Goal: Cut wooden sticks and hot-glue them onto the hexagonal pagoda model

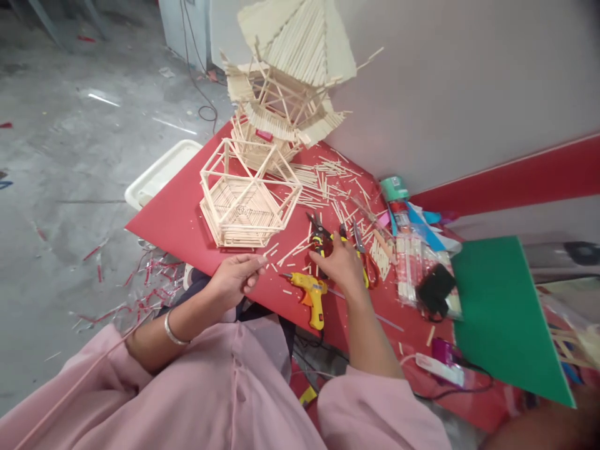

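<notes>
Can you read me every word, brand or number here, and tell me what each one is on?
No text can be read clearly.
Yellow glue gun: label on the handle, too small.
Clear packets: red-and-white print, too blurred.
Red container: markings, too blurred.
Blue floor mark: cannot tell whether it is writing.

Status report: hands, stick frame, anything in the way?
Left hand pinched, contents unclear. Right hand spread over black-and-yellow tool. Stick frame on red tabletop, untouched. Glue gun between hands; may obstruct.

A green board sits at right; a dark cable loops on the grey floor.
</notes>
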The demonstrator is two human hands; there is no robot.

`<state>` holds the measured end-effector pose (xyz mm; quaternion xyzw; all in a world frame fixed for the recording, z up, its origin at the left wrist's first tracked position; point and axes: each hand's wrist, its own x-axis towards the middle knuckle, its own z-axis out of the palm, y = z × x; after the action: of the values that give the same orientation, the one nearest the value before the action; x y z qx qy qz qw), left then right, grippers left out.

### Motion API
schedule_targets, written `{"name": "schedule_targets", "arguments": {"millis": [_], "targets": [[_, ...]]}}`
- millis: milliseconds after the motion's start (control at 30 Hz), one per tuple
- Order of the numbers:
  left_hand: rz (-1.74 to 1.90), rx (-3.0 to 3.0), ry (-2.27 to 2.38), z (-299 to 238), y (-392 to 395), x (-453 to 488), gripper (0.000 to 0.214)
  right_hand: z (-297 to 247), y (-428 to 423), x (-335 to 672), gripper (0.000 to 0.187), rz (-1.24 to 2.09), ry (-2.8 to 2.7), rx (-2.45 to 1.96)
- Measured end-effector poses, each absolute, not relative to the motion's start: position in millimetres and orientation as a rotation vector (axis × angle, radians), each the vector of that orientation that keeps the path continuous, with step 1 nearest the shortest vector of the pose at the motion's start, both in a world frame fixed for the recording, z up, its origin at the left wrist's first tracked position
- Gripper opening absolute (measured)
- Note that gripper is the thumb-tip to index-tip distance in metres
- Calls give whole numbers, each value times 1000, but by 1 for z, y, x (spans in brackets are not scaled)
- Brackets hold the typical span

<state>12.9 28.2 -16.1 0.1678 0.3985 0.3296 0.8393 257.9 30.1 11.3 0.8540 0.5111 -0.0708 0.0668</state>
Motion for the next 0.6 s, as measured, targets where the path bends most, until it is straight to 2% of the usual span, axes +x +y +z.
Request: {"name": "schedule_targets", "arguments": {"millis": [67, 133, 200, 267, 400, 600], "targets": [[707, 314, 850, -14, 30, 11, 46, 14, 23, 248, 75, -42, 1660, 2642], [701, 285, 860, -14, 32, 10, 47, 22, 10, 231, 51, 9, 1829, 2786], [690, 277, 861, -15, 34, 11, 47, 31, -3, 206, 36, -395, 2053, 2877], [694, 285, 853, -18, 34, 13, 45, 36, -9, 180, 30, -783, 2190, 2820], [725, 301, 829, -23, 35, 14, 43, 33, -4, 145, 22, -890, 2265, 2778], [775, 362, 851, -22, 35, 12, 36, 30, 5, 139, 19, -862, 2222, 2755]]}}
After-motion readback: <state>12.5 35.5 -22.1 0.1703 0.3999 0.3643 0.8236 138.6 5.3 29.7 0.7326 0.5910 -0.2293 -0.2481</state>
